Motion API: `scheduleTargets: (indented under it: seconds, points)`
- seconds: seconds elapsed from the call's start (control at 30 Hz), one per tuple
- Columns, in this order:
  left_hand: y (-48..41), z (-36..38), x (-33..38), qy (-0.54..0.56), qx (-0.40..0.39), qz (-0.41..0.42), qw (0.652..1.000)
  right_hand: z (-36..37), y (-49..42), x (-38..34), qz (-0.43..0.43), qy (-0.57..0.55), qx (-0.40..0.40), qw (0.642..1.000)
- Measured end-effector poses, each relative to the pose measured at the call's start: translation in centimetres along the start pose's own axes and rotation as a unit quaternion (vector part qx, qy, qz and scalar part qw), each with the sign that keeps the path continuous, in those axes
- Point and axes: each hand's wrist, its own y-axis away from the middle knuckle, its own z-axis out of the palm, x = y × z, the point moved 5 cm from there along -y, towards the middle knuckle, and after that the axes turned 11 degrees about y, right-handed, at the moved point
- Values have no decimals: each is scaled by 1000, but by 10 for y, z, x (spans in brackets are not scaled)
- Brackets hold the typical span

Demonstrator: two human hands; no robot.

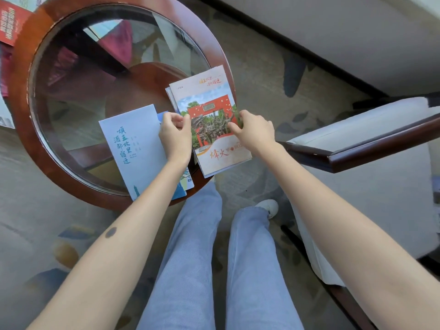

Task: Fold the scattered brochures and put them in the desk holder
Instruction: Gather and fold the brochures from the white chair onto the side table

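A folded brochure with a red gate photo (209, 98) lies on the near right part of the round glass table, overhanging its wooden rim (23, 67). My left hand (175, 135) pinches the brochure's left edge. My right hand (253, 128) grips its right edge, fingers curled over the paper. More sheets show under this brochure. A pale blue brochure with blue lettering (133, 148) lies just to the left, partly under my left wrist, on top of another blue-printed sheet (187, 184). No desk holder is in view.
Red printed papers (10, 22) lie beyond the table's far left rim. A white-cushioned chair with a dark wooden arm (357, 151) stands close on the right. My legs in blue jeans (214, 258) are below the table edge, over patterned carpet.
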Motion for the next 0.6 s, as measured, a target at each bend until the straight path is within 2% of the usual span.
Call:
scheduleTargets:
  seconds: [0.1, 0.2, 0.3, 0.4, 0.6]
  points:
    - [13, 11, 12, 33, -32, 19, 999, -11, 10, 15, 13, -64, -12, 998]
    - [34, 35, 31, 90, -86, 44, 991, -34, 24, 39, 17, -204, -20, 979]
    - [62, 70, 56, 129, -144, 68, 979, -64, 45, 73, 30, -365, 3, 931]
    - [98, 111, 85, 143, -201, 98, 964, -93, 75, 124, 42, -488, 66, 869]
    - [191, 201, 137, 95, -322, 155, 929, -105, 165, 295, 140, -549, 204, 798]
